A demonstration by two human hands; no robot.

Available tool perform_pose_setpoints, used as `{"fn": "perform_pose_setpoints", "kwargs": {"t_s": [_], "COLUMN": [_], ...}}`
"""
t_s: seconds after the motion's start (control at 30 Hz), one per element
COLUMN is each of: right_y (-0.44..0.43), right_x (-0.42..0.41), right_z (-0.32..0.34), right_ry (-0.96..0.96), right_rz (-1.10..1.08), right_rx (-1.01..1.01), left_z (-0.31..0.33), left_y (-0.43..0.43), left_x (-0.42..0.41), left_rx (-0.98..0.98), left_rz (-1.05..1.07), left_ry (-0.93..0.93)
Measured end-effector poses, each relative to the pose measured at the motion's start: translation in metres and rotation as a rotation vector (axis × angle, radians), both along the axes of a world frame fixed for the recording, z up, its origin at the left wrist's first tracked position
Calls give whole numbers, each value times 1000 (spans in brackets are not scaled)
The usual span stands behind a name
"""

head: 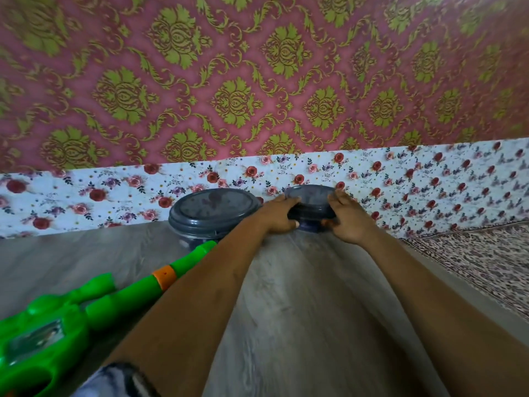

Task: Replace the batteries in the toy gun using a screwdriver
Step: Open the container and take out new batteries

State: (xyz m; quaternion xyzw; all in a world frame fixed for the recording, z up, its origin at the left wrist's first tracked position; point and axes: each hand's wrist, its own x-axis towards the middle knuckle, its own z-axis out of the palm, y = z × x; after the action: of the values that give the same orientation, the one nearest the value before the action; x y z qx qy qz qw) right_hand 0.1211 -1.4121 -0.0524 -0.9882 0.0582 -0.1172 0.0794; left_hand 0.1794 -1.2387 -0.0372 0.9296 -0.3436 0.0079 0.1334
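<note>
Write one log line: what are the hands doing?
left hand grips small dark grey round plastic tub | right hand grips same tub | green plastic toy gun on floor

Both the left hand (279, 214) and right hand (347, 217) grip a small lidded container (310, 203).

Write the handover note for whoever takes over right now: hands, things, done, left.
Left grip holds the small container by its left side; right grip holds its right side; lid on.
Large container stands just left of it, lid on.
Toy gun lies on the floor at lower left, no hand on it.
Screwdriver and batteries: not in view.
Done: nothing visible on the gun.
Left: likely open the small container, then the whole battery swap.
</note>
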Motion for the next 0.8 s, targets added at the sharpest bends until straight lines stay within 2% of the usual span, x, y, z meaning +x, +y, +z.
{"fn": "perform_pose_setpoints", "kwargs": {"t_s": [0.13,0.2,0.27,0.33,0.4,0.43,0.5,0.57,0.67,0.8], "right_y": [44,69,96,115,133,139,154,165,170,163], "right_x": [-21,-25,-22,-15,-6,0,11,18,19,6], "right_z": [2,1,-2,-8,-13,-16,-17,-17,-10,11], "right_ry": [-340,-320,-190,-68,-6,10,21,8,-39,-73], "right_rz": [147,205,203,119,34,10,-20,-38,-73,-57], "right_rx": [142,249,382,562,763,840,987,1122,1258,1197], "left_z": [23,29,30,25,20,15,10,8,13,27], "left_y": [55,89,125,153,175,182,185,182,178,179], "left_x": [-20,-22,-18,-13,-12,-11,-13,-14,-12,-12], "left_rx": [-141,-177,-190,-268,-299,-342,-566,-777,-893,-974], "left_rz": [15,104,322,578,724,751,766,734,688,673], "left_ry": [-205,-280,-285,-172,-3,91,339,505,511,441]}}
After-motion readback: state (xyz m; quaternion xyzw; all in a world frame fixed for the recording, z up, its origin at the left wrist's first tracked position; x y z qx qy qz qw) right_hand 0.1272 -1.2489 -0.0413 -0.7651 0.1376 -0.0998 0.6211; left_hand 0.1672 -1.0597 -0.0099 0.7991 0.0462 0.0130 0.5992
